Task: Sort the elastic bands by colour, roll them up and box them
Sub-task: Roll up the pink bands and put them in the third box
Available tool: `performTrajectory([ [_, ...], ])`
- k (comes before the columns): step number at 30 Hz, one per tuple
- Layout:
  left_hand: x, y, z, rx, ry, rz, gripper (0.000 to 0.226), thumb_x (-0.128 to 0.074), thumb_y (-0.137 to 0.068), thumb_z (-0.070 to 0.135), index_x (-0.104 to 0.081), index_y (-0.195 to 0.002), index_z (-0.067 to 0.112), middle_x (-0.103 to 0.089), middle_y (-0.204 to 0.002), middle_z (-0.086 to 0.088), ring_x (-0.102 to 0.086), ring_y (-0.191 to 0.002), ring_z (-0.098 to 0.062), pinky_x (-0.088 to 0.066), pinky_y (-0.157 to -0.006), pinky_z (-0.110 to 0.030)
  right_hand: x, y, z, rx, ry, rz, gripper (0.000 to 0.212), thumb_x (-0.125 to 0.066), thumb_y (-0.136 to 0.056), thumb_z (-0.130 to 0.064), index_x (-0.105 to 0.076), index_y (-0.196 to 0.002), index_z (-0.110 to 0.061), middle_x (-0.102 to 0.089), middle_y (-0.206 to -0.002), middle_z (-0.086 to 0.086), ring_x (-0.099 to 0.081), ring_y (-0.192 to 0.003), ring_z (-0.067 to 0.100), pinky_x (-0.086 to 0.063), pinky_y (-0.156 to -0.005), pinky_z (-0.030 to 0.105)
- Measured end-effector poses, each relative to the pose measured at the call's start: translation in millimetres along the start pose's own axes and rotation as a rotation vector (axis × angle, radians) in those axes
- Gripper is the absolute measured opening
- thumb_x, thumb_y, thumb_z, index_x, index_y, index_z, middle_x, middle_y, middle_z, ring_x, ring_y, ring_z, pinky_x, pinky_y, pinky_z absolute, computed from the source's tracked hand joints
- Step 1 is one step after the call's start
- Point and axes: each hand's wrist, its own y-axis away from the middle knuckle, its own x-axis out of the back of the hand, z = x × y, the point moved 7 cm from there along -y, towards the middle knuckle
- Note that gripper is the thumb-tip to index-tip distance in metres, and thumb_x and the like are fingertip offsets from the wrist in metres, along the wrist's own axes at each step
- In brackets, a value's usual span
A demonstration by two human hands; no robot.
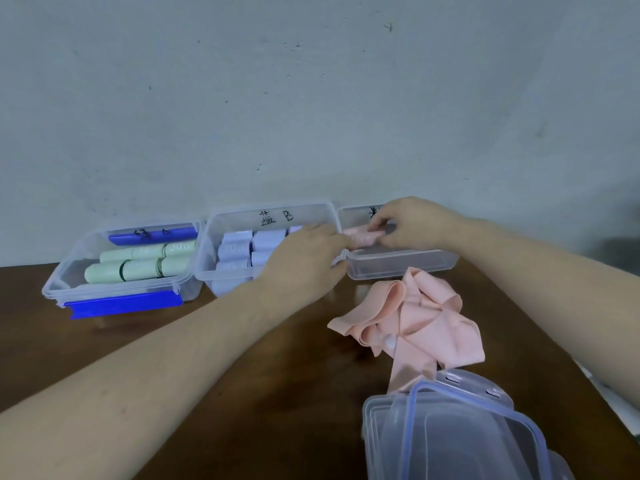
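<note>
Holding a pink roll point(363, 239) over the right-hand clear box point(398, 261), both hands pinch it: left hand point(304, 258) grip closed on its left end, right hand point(412, 223) grip closed on its right end. Writing on this box's back wall is mostly hidden by the right hand. Left of that box, the middle box point(242, 216) holds lavender rolls point(239, 251); label reads a character plus "B". Further left, a box with blue clips point(124, 304) holds green rolls point(138, 265); label illegible. Nearer than the right-hand box, loose pink bands point(408, 320) lie on the brown desk point(242, 393), touching stacked clear lids point(450, 434).
</note>
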Motion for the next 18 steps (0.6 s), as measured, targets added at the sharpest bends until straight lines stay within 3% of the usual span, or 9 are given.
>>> performTrajectory([
  [4, -10, -15, 4, -0.079, -0.099, 0.035, 0.025, -0.057, -0.093, 0.024, -0.074, -0.111, 0.022, -0.064, -0.095, -0.006, -0.058, -0.097, -0.032, -0.045, -0.089, -0.046, -24, -19, 4, -0.012, -0.008, -0.091, 0.03, -0.071, -0.087, -0.025, -0.071, -0.117, -0.02, -0.07, -0.117, -0.006, -0.061, -0.105, 0.015, -0.048, -0.089, 0.027],
  [9, -15, -18, 6, -0.15, -0.178, 0.16, 0.026, -0.054, -0.084, 0.031, -0.078, -0.079, 0.022, -0.056, -0.072, -0.003, -0.057, -0.071, -0.032, -0.05, -0.066, -0.04, -35, -34, 10, -0.009, 0.008, -0.086, 0.029, -0.073, -0.086, -0.028, -0.071, -0.115, -0.022, -0.07, -0.113, -0.006, -0.061, -0.101, 0.015, -0.045, -0.084, 0.025],
  [13, -19, -21, 3, -0.171, -0.163, 0.153, 0.043, -0.038, -0.088, 0.038, -0.078, -0.082, 0.024, -0.054, -0.074, -0.002, -0.056, -0.074, -0.031, -0.051, -0.07, -0.047, -34, -38, 10, 0.035, 0.094, -0.066, 0.011, -0.072, -0.085, -0.031, -0.065, -0.094, -0.031, -0.061, -0.092, -0.014, -0.053, -0.087, 0.013, -0.038, -0.073, 0.026],
  [15, -17, -22, 2, -0.157, -0.164, 0.14, 0.043, -0.038, -0.089, 0.039, -0.078, -0.085, 0.024, -0.054, -0.075, -0.002, -0.055, -0.074, -0.031, -0.05, -0.072, -0.048, -34, -40, 8, 0.057, 0.137, -0.066, 0.021, -0.072, -0.083, -0.035, -0.051, -0.079, -0.037, -0.051, -0.078, -0.018, -0.05, -0.082, 0.014, -0.036, -0.068, 0.026],
  [18, -14, -21, 4, -0.131, -0.161, 0.12, 0.032, -0.049, -0.089, 0.035, -0.079, -0.089, 0.024, -0.055, -0.076, -0.002, -0.055, -0.075, -0.031, -0.05, -0.073, -0.048, -36, -42, 7, 0.058, 0.156, -0.074, 0.02, -0.072, -0.082, -0.039, -0.052, -0.085, -0.037, -0.051, -0.076, -0.017, -0.052, -0.081, 0.015, -0.038, -0.066, 0.027],
])
